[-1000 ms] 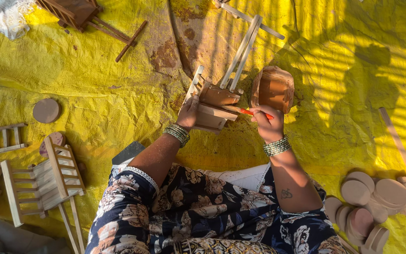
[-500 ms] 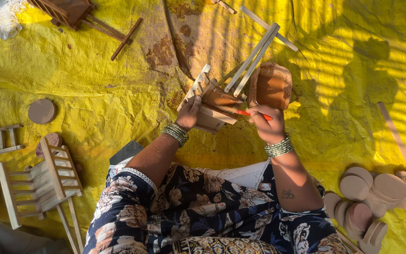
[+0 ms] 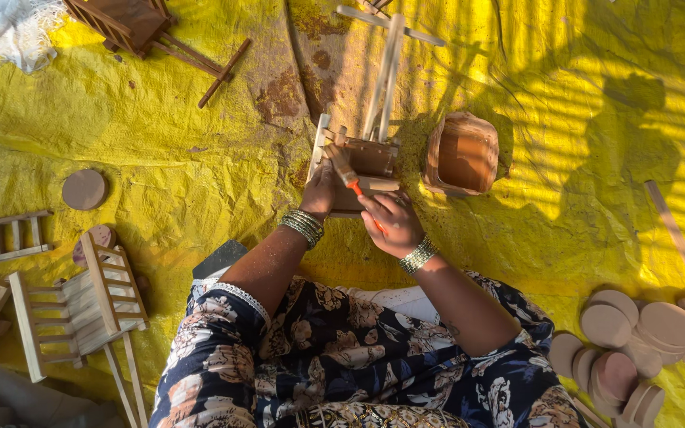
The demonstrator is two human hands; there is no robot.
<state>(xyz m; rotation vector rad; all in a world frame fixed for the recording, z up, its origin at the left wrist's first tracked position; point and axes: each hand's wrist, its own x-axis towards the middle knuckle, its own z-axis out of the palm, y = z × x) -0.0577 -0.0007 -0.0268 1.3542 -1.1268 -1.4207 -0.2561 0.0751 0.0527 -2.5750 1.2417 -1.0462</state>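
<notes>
**Brush on a small wooden cart, over a yellow sheet**

The person sits on the floor, both forearms reaching away from the body toward the middle of the scene. The left hand [image 3: 320, 192] is closed around the near left edge of a small wooden cart [image 3: 362, 162], steadying it; a stack of bangles sits at that wrist. The right hand [image 3: 390, 222] is curled around a brush with an orange handle [image 3: 350, 181], pinching it low on the handle, with the bristle end lying across the cart's top. The cart's long shafts point to the far side.

Just right of the cart stands a brown bowl [image 3: 461, 154], close but not touching it. Everything rests on a crumpled yellow tarpaulin [image 3: 168, 174], stained brown near the far centre and striped with shadow on the right. At near left lie pale slatted wooden frames [image 3: 73, 309], with a wooden disc [image 3: 83, 189] beyond them. A pile of round wooden wheels [image 3: 620, 349] lies at near right. Another wooden cart [image 3: 124, 22] sits at far left, beside a white cloth [image 3: 9, 28].
</notes>
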